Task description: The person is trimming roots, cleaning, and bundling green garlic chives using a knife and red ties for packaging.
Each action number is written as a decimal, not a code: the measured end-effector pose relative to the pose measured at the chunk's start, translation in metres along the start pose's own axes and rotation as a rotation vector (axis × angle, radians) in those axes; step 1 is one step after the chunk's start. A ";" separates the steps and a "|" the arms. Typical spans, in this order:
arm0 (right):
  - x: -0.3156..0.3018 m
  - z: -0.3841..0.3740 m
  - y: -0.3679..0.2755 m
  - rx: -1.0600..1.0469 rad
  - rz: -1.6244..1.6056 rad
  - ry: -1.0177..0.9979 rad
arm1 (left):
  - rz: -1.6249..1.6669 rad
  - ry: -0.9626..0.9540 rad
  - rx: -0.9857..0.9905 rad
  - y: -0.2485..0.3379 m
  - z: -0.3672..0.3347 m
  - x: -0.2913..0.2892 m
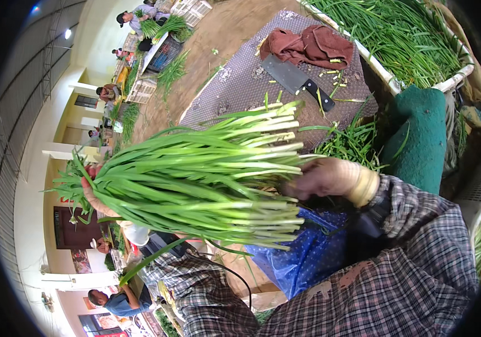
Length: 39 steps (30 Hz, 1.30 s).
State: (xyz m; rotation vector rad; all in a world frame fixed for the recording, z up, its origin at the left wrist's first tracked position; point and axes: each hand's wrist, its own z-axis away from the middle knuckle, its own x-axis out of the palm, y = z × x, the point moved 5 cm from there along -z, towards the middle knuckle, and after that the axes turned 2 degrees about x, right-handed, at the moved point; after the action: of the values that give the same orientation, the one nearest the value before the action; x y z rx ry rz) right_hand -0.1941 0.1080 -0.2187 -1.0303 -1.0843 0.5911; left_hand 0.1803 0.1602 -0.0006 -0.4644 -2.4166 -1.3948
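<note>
A large bunch of Chinese chives (195, 174) lies sideways in front of me, green leaves to the left and pale cut stem ends to the right. My left hand (91, 194) is wrapped round the leafy end, its fingers partly hidden by leaves. At the stem ends is my right hand (327, 180), in a pale glove with a yellowish cuff. It is blurred, with fingertips partly behind the stems, so its grip cannot be made out. Beyond the bunch, a cleaver (285, 73) with a black handle rests on a patterned cloth (223, 90).
A brown-red rag (308, 45) and stem scraps lie by the cleaver. At upper right, a white-rimmed bin (384, 76) holds many chives. A green textured roll (417, 140) stands near my right arm. Blue dotted plastic (296, 258) hangs below. Other people work at far left.
</note>
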 end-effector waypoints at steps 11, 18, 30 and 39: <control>-0.038 0.078 -0.023 0.000 1.455 0.377 | -0.097 0.060 0.216 0.012 0.007 0.043; -0.012 -0.011 -0.037 -0.452 1.100 0.613 | -0.136 0.075 0.162 -0.008 0.001 0.041; -0.025 0.068 0.007 0.046 1.328 0.542 | -0.117 0.135 0.331 0.034 0.030 0.025; 0.025 -0.028 -0.022 -0.233 0.955 0.620 | -0.084 -0.129 0.336 0.035 0.024 0.065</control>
State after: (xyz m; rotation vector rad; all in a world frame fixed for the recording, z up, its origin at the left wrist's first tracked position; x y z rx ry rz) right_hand -0.1605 0.1084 -0.1908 -1.7939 -0.0553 0.8178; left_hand 0.1340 0.2061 0.0425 -0.3818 -2.7326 -0.9839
